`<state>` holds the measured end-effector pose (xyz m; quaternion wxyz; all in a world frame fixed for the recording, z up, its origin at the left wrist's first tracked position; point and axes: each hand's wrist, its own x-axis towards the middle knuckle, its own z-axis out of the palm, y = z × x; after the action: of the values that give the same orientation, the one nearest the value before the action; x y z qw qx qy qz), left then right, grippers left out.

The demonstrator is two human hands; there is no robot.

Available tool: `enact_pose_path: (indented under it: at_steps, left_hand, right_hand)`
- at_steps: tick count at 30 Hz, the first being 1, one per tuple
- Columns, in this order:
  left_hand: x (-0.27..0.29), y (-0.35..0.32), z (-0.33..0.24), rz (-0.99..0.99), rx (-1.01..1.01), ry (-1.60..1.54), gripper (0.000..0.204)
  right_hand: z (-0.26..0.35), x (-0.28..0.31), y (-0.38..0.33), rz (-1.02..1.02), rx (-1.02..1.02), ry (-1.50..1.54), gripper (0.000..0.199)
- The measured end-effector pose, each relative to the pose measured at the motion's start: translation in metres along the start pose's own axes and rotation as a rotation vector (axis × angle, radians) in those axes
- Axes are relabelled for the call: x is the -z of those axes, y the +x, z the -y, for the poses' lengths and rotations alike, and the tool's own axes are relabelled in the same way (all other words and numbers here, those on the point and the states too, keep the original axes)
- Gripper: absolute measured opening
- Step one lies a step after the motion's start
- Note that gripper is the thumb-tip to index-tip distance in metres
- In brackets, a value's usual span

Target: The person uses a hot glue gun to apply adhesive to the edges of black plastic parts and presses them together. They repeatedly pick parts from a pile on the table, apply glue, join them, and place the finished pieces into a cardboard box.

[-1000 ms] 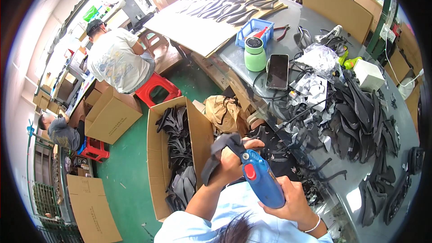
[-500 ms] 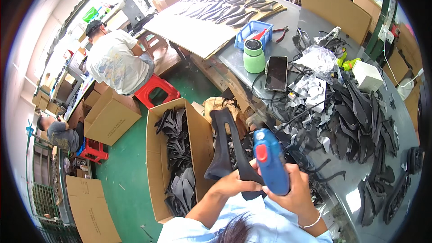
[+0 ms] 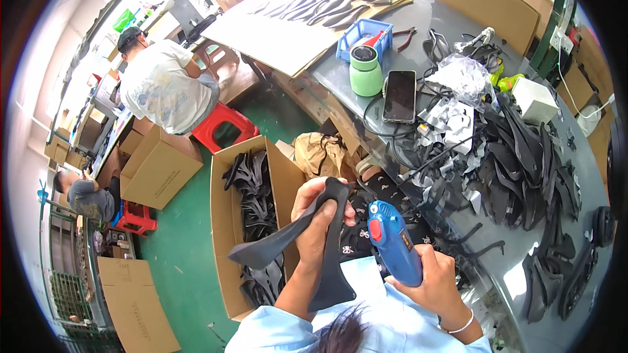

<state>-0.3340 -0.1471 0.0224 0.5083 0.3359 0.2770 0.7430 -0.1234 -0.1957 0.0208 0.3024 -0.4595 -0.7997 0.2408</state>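
Note:
My left hand [image 3: 313,235] is closed around the joined upper end of a black forked piece [image 3: 335,271], which is shaped like a bicycle saddle pad. One of its legs points out to the left; the other hangs toward my lap. In my right hand [image 3: 428,287] is a blue handheld power tool [image 3: 400,248] with a red button, gripped by its lower end. Its head points away from me, a short way right of the black piece and apart from it. Below my left hand, an open cardboard box [image 3: 222,235] contains several similar black pieces.
The grey table [image 3: 458,219] to the right bears a heap of black pieces [image 3: 510,163], white scraps, a phone [image 3: 400,97], a green bottle [image 3: 366,72], a blue basket [image 3: 342,51] and pliers [image 3: 407,39]. Left, a person [image 3: 167,85] sits on a red stool [image 3: 226,127]; another [image 3: 90,195] sits farther off.
My left hand has moved up to the joined end of the black piece, which has turned so one leg points left. The blue tool now sits apart from it, no longer beside its leg.

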Motion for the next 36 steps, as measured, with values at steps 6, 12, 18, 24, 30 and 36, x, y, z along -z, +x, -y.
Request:
enact_pose_path:
  at_steps: [6,12,18,24,30,36]
  left_hand:
    - [0.012,-0.005,0.000,0.106,0.026,0.148,0.033]
    - [0.005,-0.005,-0.010,0.125,0.063,0.299,0.026]
    - [0.004,0.000,-0.027,0.172,0.362,0.373,0.028]
    - [0.011,0.022,-0.053,0.280,0.736,0.449,0.031]
    - [0.013,0.030,-0.062,0.317,0.854,0.577,0.031]
    - [0.006,0.041,-0.062,0.478,0.925,0.772,0.029]
  right_hand:
    - [0.000,0.001,-0.001,0.032,0.012,0.056,0.055]
    - [-0.001,0.002,0.002,0.034,0.041,0.057,0.054]
    - [-0.001,0.004,0.002,0.034,0.039,0.102,0.053]
    - [-0.013,0.004,-0.010,0.065,0.005,0.030,0.051]
    - [-0.013,0.003,-0.015,0.116,0.056,-0.007,0.047]
    - [-0.012,-0.001,-0.015,0.144,0.097,-0.066,0.044]
